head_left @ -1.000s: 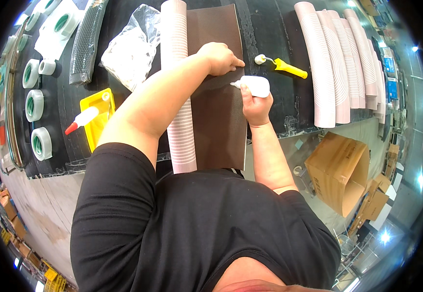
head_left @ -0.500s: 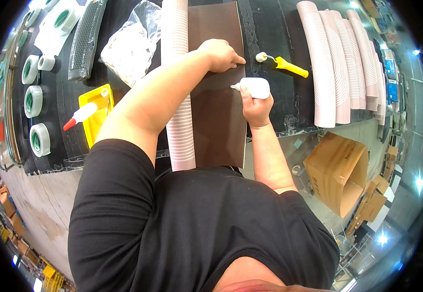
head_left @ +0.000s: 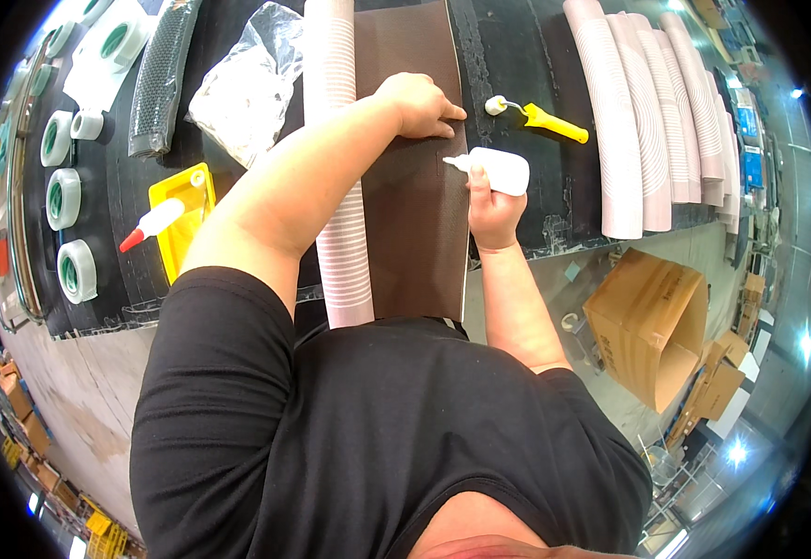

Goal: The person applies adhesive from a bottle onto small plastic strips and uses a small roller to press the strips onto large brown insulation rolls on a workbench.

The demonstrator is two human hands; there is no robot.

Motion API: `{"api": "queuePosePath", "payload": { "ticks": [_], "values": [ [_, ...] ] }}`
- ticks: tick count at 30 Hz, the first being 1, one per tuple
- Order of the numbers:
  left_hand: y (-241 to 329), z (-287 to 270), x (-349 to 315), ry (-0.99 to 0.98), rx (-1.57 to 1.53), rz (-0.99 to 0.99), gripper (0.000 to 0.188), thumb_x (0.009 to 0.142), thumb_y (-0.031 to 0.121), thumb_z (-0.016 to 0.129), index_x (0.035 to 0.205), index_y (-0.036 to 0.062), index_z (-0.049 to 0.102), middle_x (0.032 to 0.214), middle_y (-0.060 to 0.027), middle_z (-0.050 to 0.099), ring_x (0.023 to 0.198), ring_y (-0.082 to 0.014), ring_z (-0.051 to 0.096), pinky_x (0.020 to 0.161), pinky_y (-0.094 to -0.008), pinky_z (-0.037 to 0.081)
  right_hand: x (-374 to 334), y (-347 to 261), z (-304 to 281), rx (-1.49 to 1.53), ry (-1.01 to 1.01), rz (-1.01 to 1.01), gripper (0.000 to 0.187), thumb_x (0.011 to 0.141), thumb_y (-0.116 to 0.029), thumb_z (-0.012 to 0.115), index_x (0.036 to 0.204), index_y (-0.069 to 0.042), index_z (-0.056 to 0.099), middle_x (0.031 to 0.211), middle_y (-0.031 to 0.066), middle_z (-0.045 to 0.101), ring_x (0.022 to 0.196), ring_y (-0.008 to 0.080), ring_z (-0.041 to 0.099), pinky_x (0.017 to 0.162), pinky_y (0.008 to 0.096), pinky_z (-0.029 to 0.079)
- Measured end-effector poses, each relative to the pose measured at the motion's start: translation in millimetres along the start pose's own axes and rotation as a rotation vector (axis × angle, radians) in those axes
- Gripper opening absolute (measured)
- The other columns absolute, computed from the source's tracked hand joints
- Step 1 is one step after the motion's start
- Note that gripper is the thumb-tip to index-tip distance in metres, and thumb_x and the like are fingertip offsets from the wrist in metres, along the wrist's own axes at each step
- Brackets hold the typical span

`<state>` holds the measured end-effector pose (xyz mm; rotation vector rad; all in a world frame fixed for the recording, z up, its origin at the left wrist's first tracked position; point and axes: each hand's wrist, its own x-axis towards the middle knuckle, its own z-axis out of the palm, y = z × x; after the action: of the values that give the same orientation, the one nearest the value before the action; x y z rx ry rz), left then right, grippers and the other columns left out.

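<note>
A brown sheet lies flat in front of me, and its left part is curled into a pale pink roll with white stripes. My left hand rests on the sheet near its right edge, palm down, fingers stretched toward that edge. In my right hand is a white squeeze bottle, tilted on its side. Its narrow nozzle points left over the sheet, just nearer to me than my left fingers. Whether the tip touches the sheet or any liquid comes out, I cannot tell.
Right of the sheet lies a small yellow-handled roller, with several striped pink rolls beyond. To the left are a yellow tray with a red-tipped bottle, a clear plastic bag and tape rolls. A cardboard box stands below the table.
The squeeze bottle in my right hand has shifted slightly right and tilted a little, its nozzle staying over the sheet's edge area. My left hand keeps its place on the sheet.
</note>
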<state>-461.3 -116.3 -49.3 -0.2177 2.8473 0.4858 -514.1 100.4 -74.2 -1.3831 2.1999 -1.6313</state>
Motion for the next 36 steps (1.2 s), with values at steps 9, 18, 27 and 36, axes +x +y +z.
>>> {"api": "queuePosePath", "payload": {
  "ticks": [9,18,27,36],
  "values": [
    [-2,1,2,0.021,-0.027,0.008,0.045,0.088,0.047,0.065,0.131,0.0327,0.063,0.111,-0.0031,0.071,0.108,-0.0261,0.060,0.097,-0.0406,0.048,13,-2,12,-0.032,0.013,-0.031,0.016,0.092,-0.019,0.068,0.096,-0.004,0.069,0.089,0.0099,0.069,0.078,0.0250,0.068,0.072,0.0328,0.053],
    [-3,1,2,0.033,-0.035,0.012,0.045,0.088,0.045,0.065,0.131,0.0324,0.064,0.111,-0.0038,0.071,0.107,-0.0268,0.060,0.097,-0.0408,0.048,11,1,12,-0.087,0.004,-0.025,0.016,0.094,-0.016,0.065,0.097,-0.001,0.070,0.089,0.0103,0.072,0.080,0.0233,0.069,0.074,0.0317,0.052],
    [-3,1,2,0.019,-0.046,0.008,0.045,0.088,0.046,0.065,0.131,0.0329,0.064,0.111,-0.0037,0.071,0.108,-0.0264,0.060,0.097,-0.0405,0.048,5,12,10,-0.065,0.042,-0.005,0.017,0.090,-0.017,0.069,0.098,-0.003,0.069,0.092,0.0118,0.069,0.082,0.0273,0.068,0.075,0.0339,0.053],
    [-3,0,2,0.043,-0.027,0.017,0.045,0.088,0.047,0.065,0.130,0.0326,0.064,0.111,-0.0035,0.071,0.107,-0.0268,0.061,0.096,-0.0406,0.048,2,13,9,-0.094,0.075,-0.051,0.017,0.090,-0.017,0.069,0.099,-0.003,0.069,0.094,0.0127,0.069,0.084,0.0288,0.068,0.075,0.0346,0.053]
  ]
}}
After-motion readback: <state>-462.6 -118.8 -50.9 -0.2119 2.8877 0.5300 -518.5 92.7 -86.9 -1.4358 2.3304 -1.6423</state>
